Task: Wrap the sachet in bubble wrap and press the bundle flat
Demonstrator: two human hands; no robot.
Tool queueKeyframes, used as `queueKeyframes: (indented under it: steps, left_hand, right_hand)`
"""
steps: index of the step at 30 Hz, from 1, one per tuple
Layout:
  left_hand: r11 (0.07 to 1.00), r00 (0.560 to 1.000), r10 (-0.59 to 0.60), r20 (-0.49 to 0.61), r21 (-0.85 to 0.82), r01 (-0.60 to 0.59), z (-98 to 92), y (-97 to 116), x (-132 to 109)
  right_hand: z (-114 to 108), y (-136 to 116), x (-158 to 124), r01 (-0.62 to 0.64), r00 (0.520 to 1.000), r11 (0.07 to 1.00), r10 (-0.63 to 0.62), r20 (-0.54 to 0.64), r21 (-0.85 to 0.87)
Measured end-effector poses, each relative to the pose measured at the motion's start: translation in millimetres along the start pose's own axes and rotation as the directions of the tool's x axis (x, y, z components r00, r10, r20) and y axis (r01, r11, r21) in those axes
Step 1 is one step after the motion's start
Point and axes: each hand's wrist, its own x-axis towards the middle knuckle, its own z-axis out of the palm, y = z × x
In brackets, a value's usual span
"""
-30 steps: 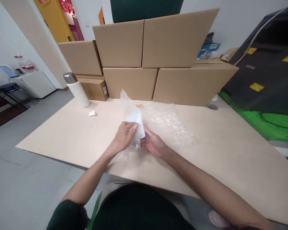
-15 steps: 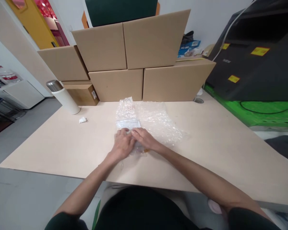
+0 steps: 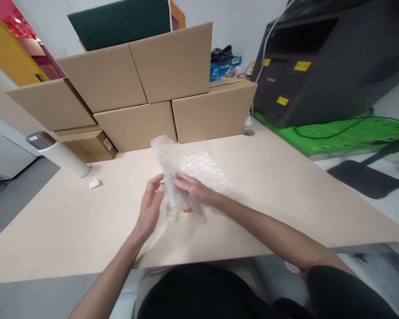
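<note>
Clear, crinkled plastic bundle [image 3: 174, 196] sits just left of our right hand [image 3: 197, 189], whose fingers grip it; our left hand [image 3: 149, 207] curls at its other edge, whether pinching we cannot tell. We should press lightly, evenly.

L hand [image 3: 149, 206] is flanking bubble-wrap bundle [image 3: 175, 192] at 9 o'clock, R hand [image 3: 194, 189] at 3; loose sheet [image 3: 206, 165]'s lying approx 1–2. On same tbl [image 3: 269, 212], scrap [image 3: 95, 183]'s sitting farther out at 9, flask [image 3: 65, 158] standing at 10, stacked ctns [image 3: 134, 127] spanning 11–1. Printer [image 3: 309, 88]'s standing at 2.
</note>
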Motion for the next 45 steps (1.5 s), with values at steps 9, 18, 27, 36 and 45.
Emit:
queueKeyframes:
  steps: [9,18,27,36,45]
  left_hand:
    - [0.725,0.910,0.105,0.402,0.595,-0.347,85.0,-10,32]
    - [0.488,0.888,0.057,0.456,0.763,-0.423,118.4,-26,37]
    - [0.476,0.871,0.115,0.478,0.743,-0.470,113.5,-34,37]
    - [0.517,0.864,0.130,0.486,0.710,-0.477,111.2,-35,35]
    - [0.553,0.861,0.159,0.483,0.679,-0.483,113.8,-38,34]
  right_hand:
    - [-81,19,-29,-0.025,0.973,0.999,0.032,-0.230,0.034]
    - [-108,27,-3,-0.167,0.823,0.924,-0.060,-0.564,-0.343]
    - [-105,14,73,-0.179,0.871,0.984,0.165,-0.463,0.013]
    - [-105,9,90,-0.068,0.917,0.953,0.177,-0.357,0.296]
    - [-108,22,56,-0.109,0.918,0.960,0.197,-0.344,0.256]
